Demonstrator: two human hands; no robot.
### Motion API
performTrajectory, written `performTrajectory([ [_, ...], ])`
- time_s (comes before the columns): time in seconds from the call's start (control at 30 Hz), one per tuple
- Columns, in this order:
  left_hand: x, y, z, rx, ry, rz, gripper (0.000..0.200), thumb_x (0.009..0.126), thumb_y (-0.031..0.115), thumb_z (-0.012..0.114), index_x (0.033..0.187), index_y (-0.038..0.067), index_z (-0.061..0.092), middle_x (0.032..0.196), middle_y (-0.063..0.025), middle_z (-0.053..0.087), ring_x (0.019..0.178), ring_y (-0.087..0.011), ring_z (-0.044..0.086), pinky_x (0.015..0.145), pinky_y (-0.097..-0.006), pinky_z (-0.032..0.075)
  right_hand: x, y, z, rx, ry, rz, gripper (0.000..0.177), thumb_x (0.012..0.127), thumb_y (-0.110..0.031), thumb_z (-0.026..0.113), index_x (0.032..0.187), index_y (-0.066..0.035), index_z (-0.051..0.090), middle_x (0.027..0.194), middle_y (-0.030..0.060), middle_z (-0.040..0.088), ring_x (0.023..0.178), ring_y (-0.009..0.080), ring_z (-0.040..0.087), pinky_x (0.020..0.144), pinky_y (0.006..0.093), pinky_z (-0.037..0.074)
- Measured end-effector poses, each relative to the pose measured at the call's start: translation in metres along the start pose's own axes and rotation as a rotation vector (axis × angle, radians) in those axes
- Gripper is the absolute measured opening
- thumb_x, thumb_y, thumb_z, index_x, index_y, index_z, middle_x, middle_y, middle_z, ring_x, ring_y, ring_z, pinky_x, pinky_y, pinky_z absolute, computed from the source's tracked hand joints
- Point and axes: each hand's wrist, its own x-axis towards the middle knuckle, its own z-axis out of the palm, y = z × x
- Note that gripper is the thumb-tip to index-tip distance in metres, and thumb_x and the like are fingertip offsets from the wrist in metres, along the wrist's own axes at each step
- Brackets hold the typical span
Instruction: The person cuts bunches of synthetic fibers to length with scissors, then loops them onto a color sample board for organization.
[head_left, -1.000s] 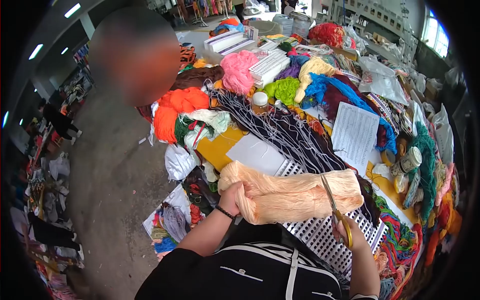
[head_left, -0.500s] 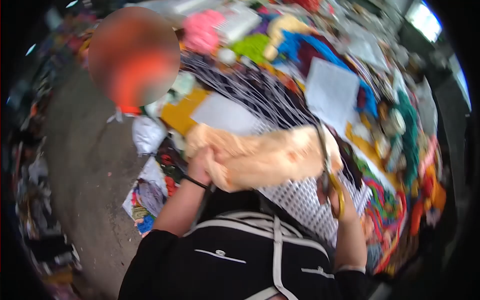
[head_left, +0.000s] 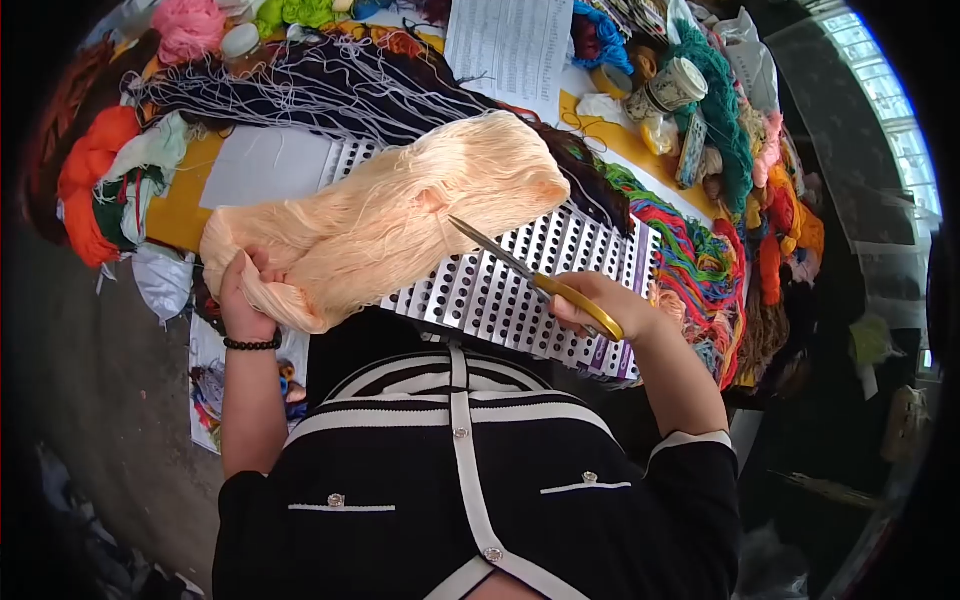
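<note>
The peach skein (head_left: 400, 215) slants across the perforated board (head_left: 500, 300), its lower end clutched in the left hand (head_left: 245, 305), with the scissors (head_left: 500, 258) gripped in the right hand (head_left: 605, 305) pointing at its middle.

One peach skein (head_left: 400, 215), one scissors (head_left: 533, 280), one perforated board (head_left: 480, 300), probably one jar (head_left: 672, 85).

- The left grip (head_left: 243, 300) clutches the near-left end of a peach yarn skein (head_left: 400, 210), which slants away to the right above a white perforated board (head_left: 500, 300).
- The right grip (head_left: 600, 305) holds yellow-handled scissors (head_left: 530, 275); the blades point left, with the tip at the skein's near edge.
- Farther off lie a printed sheet (head_left: 510, 45) and dark threads (head_left: 330, 90), with orange yarn (head_left: 85, 170) at the left.
</note>
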Motion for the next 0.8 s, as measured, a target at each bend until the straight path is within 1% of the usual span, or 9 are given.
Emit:
performTrajectory([
  [0.07,0.0,-0.001,0.006,0.003,0.127,0.043,0.021,0.085,0.029,0.057,0.096,0.012,0.058,0.085,0.0008,0.061,0.072,-0.0171,0.053,0.065,-0.0341,0.045,0.005,0.003,0.001,-0.01,-0.021,0.017,0.062,0.078,-0.062,0.057,0.09,-0.001,0.056,0.06,-0.0012,0.049,0.051,0.0073,0.048,0.048,0.0211,0.04],
  [0.2,-0.004,0.001,0.008,0.024,0.034,0.039,0.021,0.084,0.028,0.058,0.094,0.01,0.057,0.082,0.0006,0.061,0.06,-0.0105,0.049,0.066,-0.0297,0.043,0.011,0.003,0.005,0.031,-0.141,-0.105,0.065,0.076,-0.064,0.057,0.092,-0.001,0.056,0.06,-0.0011,0.05,0.052,0.0071,0.049,0.048,0.0211,0.04],
  [0.33,-0.003,-0.002,0.007,0.003,0.04,0.033,0.02,0.085,0.027,0.057,0.095,0.01,0.057,0.083,0.0005,0.061,0.06,-0.0102,0.05,0.067,-0.0293,0.042,0.013,-0.004,0.014,0.122,-0.022,-0.074,0.056,0.08,-0.056,0.06,0.09,-0.001,0.054,0.061,-0.0008,0.05,0.05,0.0069,0.047,0.046,0.0209,0.039],
  [0.47,-0.01,0.005,0.022,-0.006,0.107,0.002,0.019,0.085,0.026,0.056,0.096,0.011,0.057,0.085,0.0004,0.061,0.06,-0.0103,0.05,0.069,-0.0305,0.043,0.014,-0.008,0.024,0.305,-0.054,-0.332,0.041,0.081,-0.042,0.067,0.089,-0.003,0.055,0.063,-0.0041,0.049,0.05,0.0042,0.046,0.045,0.0182,0.038],
  [0.53,-0.016,0.016,0.025,0.027,0.037,0.048,0.023,0.087,0.025,0.055,0.101,0.008,0.057,0.086,-0.0012,0.061,0.061,-0.0106,0.051,0.068,-0.0282,0.044,0.017,-0.018,0.039,0.256,0.069,-0.463,0.059,0.073,-0.061,0.064,0.082,-0.005,0.049,0.061,-0.0021,0.048,0.049,0.0042,0.044,0.044,0.0177,0.036],
  [0.67,-0.044,0.089,0.056,-0.021,-0.329,0.141,0.043,0.092,0.029,0.048,0.125,0.001,0.045,0.081,-0.0022,0.058,0.061,-0.0082,0.048,0.064,-0.0206,0.043,0.034,-0.05,0.071,0.274,0.119,-0.747,0.066,0.071,-0.066,0.061,0.087,-0.004,0.048,0.066,-0.0004,0.047,0.056,0.0062,0.045,0.05,0.0195,0.035],
  [0.73,-0.076,0.141,0.086,-0.1,-0.632,0.12,0.047,0.094,0.033,0.043,0.131,0.003,0.039,0.074,0.0008,0.05,0.06,-0.0072,0.045,0.065,-0.0241,0.044,0.041,-0.06,0.084,0.273,0.182,-0.75,0.057,0.071,-0.054,0.069,0.087,-0.004,0.049,0.068,-0.001,0.046,0.06,0.008,0.044,0.052,0.0217,0.035],
  [0.77,-0.098,0.166,0.1,-0.068,-0.705,0.177,0.047,0.095,0.035,0.042,0.13,0.004,0.039,0.072,0.0018,0.047,0.058,-0.0067,0.044,0.066,-0.0264,0.044,0.037,-0.068,0.089,0.311,0.133,-0.723,0.027,0.075,-0.02,0.073,0.081,-0.005,0.051,0.075,-0.0022,0.044,0.068,0.009,0.042,0.064,0.0245,0.037],
  [0.8,-0.119,0.19,0.114,-0.027,-0.785,0.238,0.047,0.095,0.037,0.041,0.13,0.005,0.039,0.071,0.0028,0.044,0.057,-0.0063,0.043,0.066,-0.0288,0.044,0.041,-0.071,0.094,0.289,0.12,-0.815,0.025,0.073,-0.014,0.073,0.082,-0.005,0.051,0.074,-0.0023,0.045,0.069,0.0088,0.043,0.063,0.0251,0.038],
])
